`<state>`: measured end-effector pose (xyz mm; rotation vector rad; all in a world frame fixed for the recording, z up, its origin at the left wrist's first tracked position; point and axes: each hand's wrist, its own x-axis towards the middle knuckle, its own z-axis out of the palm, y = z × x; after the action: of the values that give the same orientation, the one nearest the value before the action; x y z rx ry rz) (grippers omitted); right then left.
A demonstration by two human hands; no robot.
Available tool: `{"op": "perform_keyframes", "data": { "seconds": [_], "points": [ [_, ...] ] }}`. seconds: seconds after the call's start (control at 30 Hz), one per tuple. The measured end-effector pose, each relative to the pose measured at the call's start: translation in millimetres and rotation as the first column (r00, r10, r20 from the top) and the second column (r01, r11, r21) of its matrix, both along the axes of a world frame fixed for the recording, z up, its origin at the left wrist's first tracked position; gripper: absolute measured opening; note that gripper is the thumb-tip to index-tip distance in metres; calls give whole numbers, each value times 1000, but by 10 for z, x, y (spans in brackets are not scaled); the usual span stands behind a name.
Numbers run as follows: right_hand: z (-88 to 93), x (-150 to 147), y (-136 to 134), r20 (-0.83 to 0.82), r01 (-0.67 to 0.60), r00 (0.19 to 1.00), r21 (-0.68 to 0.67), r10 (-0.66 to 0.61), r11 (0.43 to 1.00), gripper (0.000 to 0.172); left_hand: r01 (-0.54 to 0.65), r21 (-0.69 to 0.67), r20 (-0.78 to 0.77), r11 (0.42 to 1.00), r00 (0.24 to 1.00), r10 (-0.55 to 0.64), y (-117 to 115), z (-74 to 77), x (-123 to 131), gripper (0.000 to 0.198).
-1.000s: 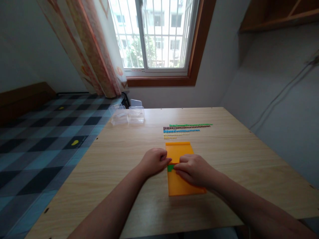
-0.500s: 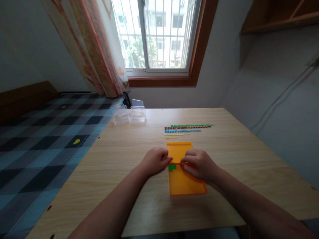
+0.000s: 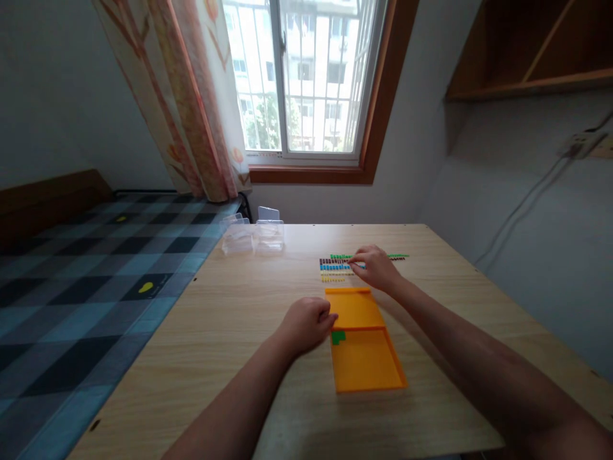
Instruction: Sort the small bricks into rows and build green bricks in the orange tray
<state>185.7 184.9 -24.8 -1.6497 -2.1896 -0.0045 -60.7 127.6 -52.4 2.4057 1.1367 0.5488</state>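
Note:
An orange tray with two compartments lies on the wooden table. A small green piece sits in the far left corner of its near compartment. My left hand rests curled against the tray's left edge, fingers closed. My right hand reaches beyond the tray to the rows of small coloured pieces, green, dark red, blue and yellow. Its fingers are pinched together over the rows; what they hold, if anything, is too small to see.
Clear plastic boxes stand at the table's far left corner. A bed with a blue checked cover lies to the left. Behind the table are a window and a curtain; a wall is close on the right.
My right hand left the tray and moved forward to the rows of coloured pieces. The left hand stayed at the tray's edge. The camera tilted down a little.

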Motion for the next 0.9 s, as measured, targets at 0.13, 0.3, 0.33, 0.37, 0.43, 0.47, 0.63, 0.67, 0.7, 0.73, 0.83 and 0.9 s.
{"op": "perform_keyframes", "data": {
  "seconds": [0.13, 0.3, 0.33, 0.37, 0.43, 0.47, 0.63, 0.67, 0.7, 0.73, 0.83, 0.9],
  "points": [
    [11, -165, 530, 45, 42, 998, -120, -37, 992, 23, 10, 4, 10, 1000, 1000, -10, 6, -17, -4, 38],
    [-92, -302, 943, 83, 76, 995, -255, -57, 964, 26, 12, 3, 31, 1000, 999, -12, 7, -34, -25, 36],
    [-112, -319, 983, 91, 83, 994, -271, -60, 959, 26, 14, 3, 33, 1000, 999, -14, 7, -39, -28, 36],
    [-129, -336, 1013, 99, 86, 993, -286, -60, 954, 25, 15, 4, 33, 1000, 999, -15, 7, -44, -31, 35],
    [-151, -373, 1052, 109, 83, 993, -309, -52, 948, 25, 13, 10, 31, 1000, 999, -13, 7, -53, -31, 34],
    [-154, -393, 1066, 112, 81, 993, -314, -48, 946, 25, 12, 13, 29, 1000, 999, -12, 6, -56, -31, 34],
    [-115, -453, 1115, 129, 139, 986, -254, -109, 957, 31, 17, 3, 18, 1000, 1000, -17, 3, -52, -31, 34],
    [-105, -451, 1122, 136, 161, 982, -243, -131, 956, 31, 14, 2, 19, 1000, 1000, -14, 4, -51, -33, 34],
    [-98, -444, 1128, 143, 182, 978, -241, -151, 953, 30, 11, 2, 19, 1000, 1000, -11, 5, -51, -34, 35],
    [-96, -435, 1134, 151, 199, 975, -245, -166, 949, 28, 9, 0, 18, 1000, 1000, -9, 7, -52, -34, 35],
    [-114, -414, 1148, 169, 227, 968, -282, -184, 932, 23, 7, -5, 9, 1000, 1000, -7, 14, -61, -29, 34],
    [-136, -417, 1161, 179, 238, 965, -300, -190, 924, 22, 2, -6, 8, 1000, 1000, -2, 17, -66, -25, 34]
  ]
}}
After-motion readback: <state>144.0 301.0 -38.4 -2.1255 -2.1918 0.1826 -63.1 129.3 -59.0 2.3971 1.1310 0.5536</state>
